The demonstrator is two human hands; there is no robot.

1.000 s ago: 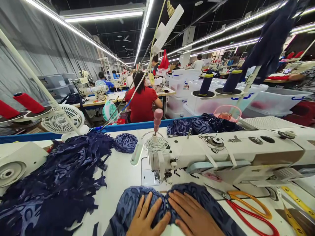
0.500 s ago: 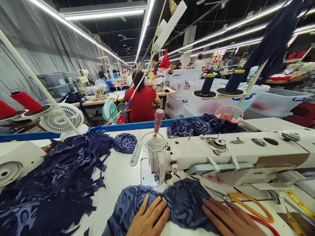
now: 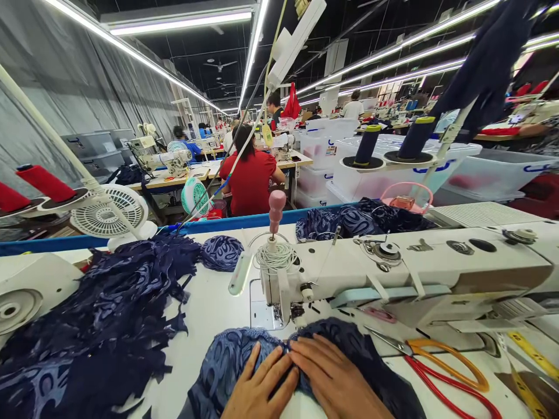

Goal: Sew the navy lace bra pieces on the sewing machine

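Note:
Two navy patterned bra cups, joined in the middle, lie on the white sewing table below the sewing machine. My left hand rests flat on the left cup with its fingers stretched out. Over the inner side of the right cup lies my right hand, fingers extended and close together, its fingertips touching those of my left hand near the centre seam. Both palms face down, and neither hand grips the fabric visibly. The needle area stands just beyond the cups, apart from them.
Scissors with orange and red handles lie at the right, beside a yellow tape measure. Navy fabric pieces are heaped at the left. More patterned cups sit behind the machine. A small white fan stands at the back left.
My right hand has moved left from the outer edge of the right cup to the centre seam, beside my left hand. The scissors are now uncovered. My left hand has barely moved.

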